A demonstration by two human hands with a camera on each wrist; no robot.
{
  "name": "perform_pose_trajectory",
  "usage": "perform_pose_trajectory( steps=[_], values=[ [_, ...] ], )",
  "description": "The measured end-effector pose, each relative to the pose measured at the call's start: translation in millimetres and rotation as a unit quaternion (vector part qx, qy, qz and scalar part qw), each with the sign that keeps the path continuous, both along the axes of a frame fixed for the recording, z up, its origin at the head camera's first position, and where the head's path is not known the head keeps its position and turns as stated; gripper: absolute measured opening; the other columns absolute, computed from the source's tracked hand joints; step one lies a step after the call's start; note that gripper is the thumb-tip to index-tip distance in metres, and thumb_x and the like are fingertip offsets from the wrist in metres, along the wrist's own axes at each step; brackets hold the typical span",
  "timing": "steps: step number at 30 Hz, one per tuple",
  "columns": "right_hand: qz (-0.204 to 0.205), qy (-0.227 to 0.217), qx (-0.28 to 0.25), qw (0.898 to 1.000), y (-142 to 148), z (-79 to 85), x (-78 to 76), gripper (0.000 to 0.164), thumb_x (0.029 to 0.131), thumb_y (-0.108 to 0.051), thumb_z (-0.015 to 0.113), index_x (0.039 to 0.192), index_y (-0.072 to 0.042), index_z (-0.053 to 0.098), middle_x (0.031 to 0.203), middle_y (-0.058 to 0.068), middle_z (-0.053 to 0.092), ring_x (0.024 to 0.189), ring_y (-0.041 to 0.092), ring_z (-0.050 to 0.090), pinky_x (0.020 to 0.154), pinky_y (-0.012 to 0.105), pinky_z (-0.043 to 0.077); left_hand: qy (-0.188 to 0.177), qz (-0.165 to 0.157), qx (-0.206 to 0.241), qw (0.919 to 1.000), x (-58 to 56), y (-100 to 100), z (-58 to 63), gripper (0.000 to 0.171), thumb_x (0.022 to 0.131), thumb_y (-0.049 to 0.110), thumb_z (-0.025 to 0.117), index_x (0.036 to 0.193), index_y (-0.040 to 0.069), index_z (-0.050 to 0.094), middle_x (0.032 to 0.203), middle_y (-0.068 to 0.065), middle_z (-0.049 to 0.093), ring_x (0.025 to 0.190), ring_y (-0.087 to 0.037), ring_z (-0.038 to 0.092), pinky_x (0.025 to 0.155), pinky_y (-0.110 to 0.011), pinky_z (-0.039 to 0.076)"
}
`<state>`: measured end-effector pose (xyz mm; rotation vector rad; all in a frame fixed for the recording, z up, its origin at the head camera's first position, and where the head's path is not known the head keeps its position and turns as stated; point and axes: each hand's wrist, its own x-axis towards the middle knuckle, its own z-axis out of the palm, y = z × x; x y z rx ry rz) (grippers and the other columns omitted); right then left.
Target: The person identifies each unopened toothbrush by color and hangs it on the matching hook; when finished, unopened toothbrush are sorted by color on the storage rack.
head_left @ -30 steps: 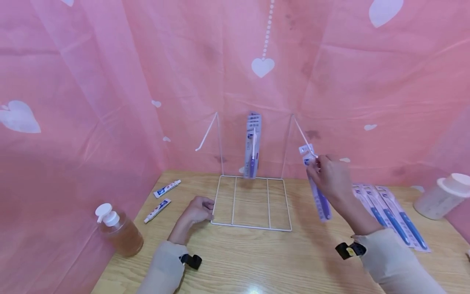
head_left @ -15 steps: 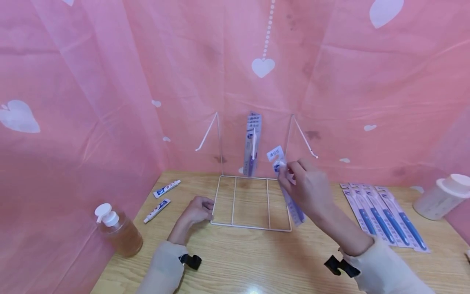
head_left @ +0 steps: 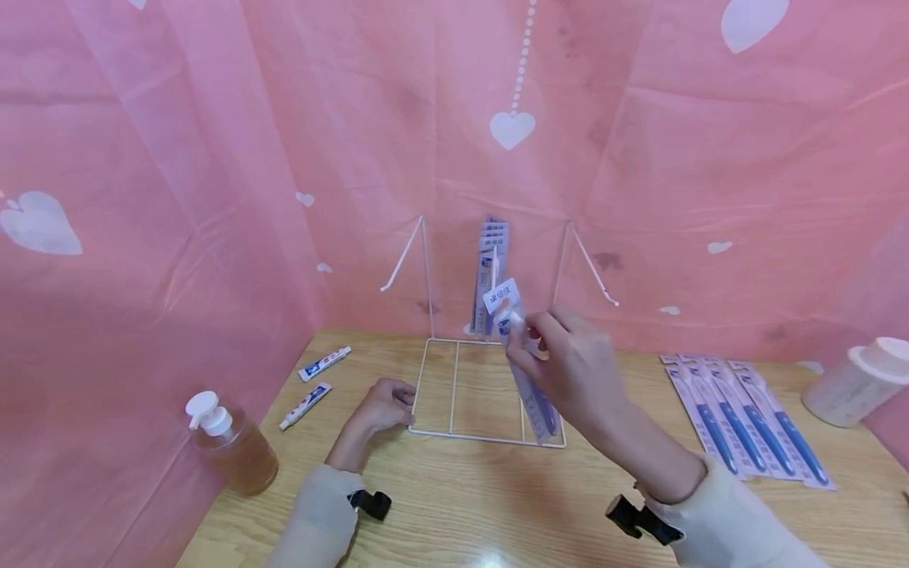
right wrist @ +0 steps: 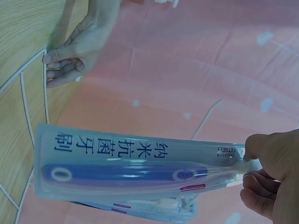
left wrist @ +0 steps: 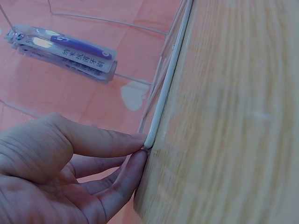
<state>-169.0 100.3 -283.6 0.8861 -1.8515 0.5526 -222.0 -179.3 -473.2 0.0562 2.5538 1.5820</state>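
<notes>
My left hand (head_left: 382, 406) pinches the front left corner of a white wire display rack (head_left: 454, 394) between thumb and fingers; the left wrist view shows this grip on the wire (left wrist: 161, 105). With thumb and fingers, my right hand (head_left: 571, 367) holds a packaged purple toothbrush (right wrist: 121, 172) by its upper end, near the brush head. Its printed card top, with a cut-out slot, is at the tip of the rack's middle hook. Several similar packaged toothbrushes (head_left: 479, 292) hang on that hook, partly hidden behind the held one.
The rack's left hook (head_left: 402, 254) and right hook (head_left: 592, 264) carry nothing. Several packaged blue toothbrushes (head_left: 746, 422) lie at the right, beside a white bottle (head_left: 855, 383). Two toothpaste tubes (head_left: 305, 406) and a pump bottle (head_left: 237, 457) are at the left. A pink curtain (head_left: 341, 142) hangs behind.
My right hand has brought the packaged purple toothbrush leftward from beside the right hook to the middle hook's tip. My left hand stays on the rack corner.
</notes>
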Motion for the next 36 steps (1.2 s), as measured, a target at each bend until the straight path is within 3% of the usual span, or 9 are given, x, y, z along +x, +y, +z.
perform_pose_trajectory(
  steps=[7,14,22,36],
  values=[
    [-0.006,-0.018,0.007,1.0,-5.6,-3.6,-7.3,0.006,0.078,-0.008,0.066,0.075,-0.003,0.065,0.068,0.005,0.058,0.049,0.015,0.051,0.04,0.029,0.042,0.002,0.0,-0.001,1.0,-0.1,0.1,0.7,0.051,0.066,-0.016,0.076,0.115,-0.013,0.064,0.092,-0.013,0.063,0.08,-0.021,0.062,0.073,-0.031,0.053],
    [-0.036,-0.071,0.02,0.997,-7.5,-8.4,-17.3,0.01,0.081,-0.008,0.068,0.074,-0.002,0.063,0.068,0.008,0.058,0.049,0.017,0.05,0.04,0.029,0.04,-0.001,0.005,-0.008,1.0,0.7,1.9,3.0,0.051,0.066,-0.016,0.077,0.115,-0.011,0.065,0.092,-0.012,0.062,0.08,-0.02,0.061,0.074,-0.032,0.053],
    [-0.042,-0.19,-0.009,0.981,-13.3,-7.6,-36.1,0.015,0.085,-0.011,0.07,0.078,0.0,0.063,0.07,0.01,0.06,0.055,0.019,0.052,0.047,0.029,0.043,0.002,-0.001,-0.002,1.0,1.2,0.5,3.1,0.05,0.066,-0.017,0.076,0.114,-0.013,0.064,0.092,-0.014,0.063,0.08,-0.021,0.062,0.072,-0.031,0.053],
    [-0.105,-0.265,-0.038,0.958,-30.6,-6.2,-86.0,0.021,0.081,-0.016,0.077,0.082,0.002,0.065,0.075,0.014,0.069,0.064,0.028,0.063,0.058,0.04,0.05,-0.008,0.0,-0.009,0.9999,0.8,1.0,2.2,0.05,0.068,-0.016,0.076,0.116,-0.011,0.063,0.094,-0.013,0.062,0.082,-0.022,0.062,0.075,-0.033,0.054]
  ],
)
